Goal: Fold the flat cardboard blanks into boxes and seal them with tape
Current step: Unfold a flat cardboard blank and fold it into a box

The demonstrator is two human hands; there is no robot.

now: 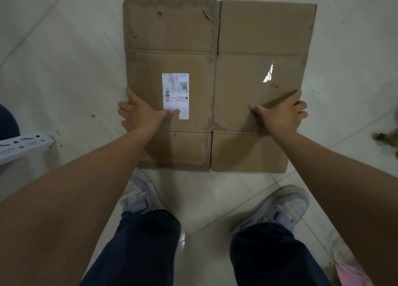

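Note:
A flat brown cardboard blank (pixel 215 38) is held out level above the tiled floor, its creases and flaps showing. A white shipping label (pixel 175 87) is stuck on its left panel and a strip of clear tape glints on the right panel. My left hand (pixel 140 113) grips the blank's left edge, thumb on top by the label, fingers curled under. My right hand (pixel 284 115) grips the right edge the same way, thumb lying on the cardboard.
Pale floor tiles (pixel 64 59) spread all around. My two grey sneakers (pixel 140 193) stand below the blank. A white metal bracket (pixel 23 145) juts in at the left. Something pink (pixel 353 272) lies at the bottom right, and a dark scrap (pixel 385 137) at the right edge.

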